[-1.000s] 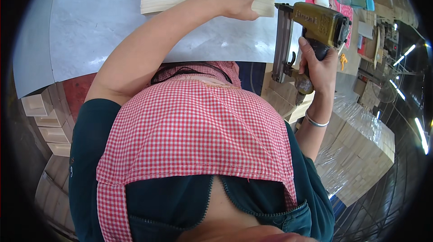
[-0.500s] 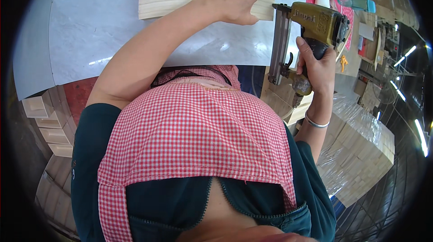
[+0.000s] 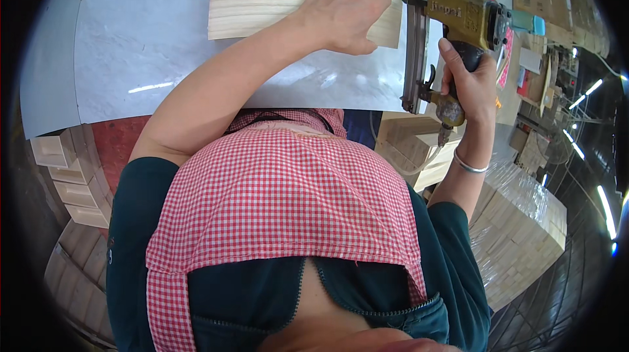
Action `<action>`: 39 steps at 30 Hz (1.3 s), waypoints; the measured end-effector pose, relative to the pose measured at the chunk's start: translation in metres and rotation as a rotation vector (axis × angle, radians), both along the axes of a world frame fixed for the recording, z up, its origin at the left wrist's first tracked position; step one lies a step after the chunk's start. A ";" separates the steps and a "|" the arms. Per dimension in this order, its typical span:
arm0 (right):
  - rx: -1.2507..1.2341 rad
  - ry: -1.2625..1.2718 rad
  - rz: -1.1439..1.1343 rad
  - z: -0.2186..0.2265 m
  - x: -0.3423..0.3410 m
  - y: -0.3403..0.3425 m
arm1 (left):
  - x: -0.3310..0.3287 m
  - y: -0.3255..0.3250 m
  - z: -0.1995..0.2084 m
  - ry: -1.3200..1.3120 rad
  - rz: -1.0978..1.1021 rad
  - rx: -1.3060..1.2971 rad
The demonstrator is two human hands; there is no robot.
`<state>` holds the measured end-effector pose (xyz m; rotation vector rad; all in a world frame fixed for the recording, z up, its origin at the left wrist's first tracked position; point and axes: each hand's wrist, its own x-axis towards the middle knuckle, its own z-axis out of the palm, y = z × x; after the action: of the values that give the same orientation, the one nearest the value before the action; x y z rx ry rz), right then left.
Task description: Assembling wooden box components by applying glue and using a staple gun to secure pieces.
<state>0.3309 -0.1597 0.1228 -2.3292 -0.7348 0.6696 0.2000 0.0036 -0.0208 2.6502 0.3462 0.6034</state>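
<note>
While our left hand point(image 3: 347, 14), half-spread, holds the board point(image 3: 255, 11) (lying crosswise), our right hand point(image 3: 475, 83) clasps the nailer point(image 3: 462, 12) — just beside the board's right end.

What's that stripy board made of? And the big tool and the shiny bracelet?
The board looks like bare, pale wood: it has grain lines. The tool seems to be metal, with a glossy gold-brown coating that catches the light; its handle is black, maybe rubber or plastic. The bracelet is probably smooth metal, since it gleams silver.
</note>
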 end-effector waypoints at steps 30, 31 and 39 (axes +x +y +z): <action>0.038 0.011 0.070 0.014 -0.040 -0.026 | -0.147 0.084 0.041 0.385 -0.025 -0.378; 0.037 0.010 0.079 0.014 -0.045 -0.026 | -0.144 0.079 0.039 0.345 -0.015 -0.414; -0.030 0.089 0.109 0.007 -0.058 -0.030 | -0.099 0.059 0.019 0.194 -0.034 -0.495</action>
<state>0.2733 -0.1900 0.1298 -2.2832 -0.8208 0.8322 0.1008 0.0624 -0.0017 2.2303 0.4410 0.2105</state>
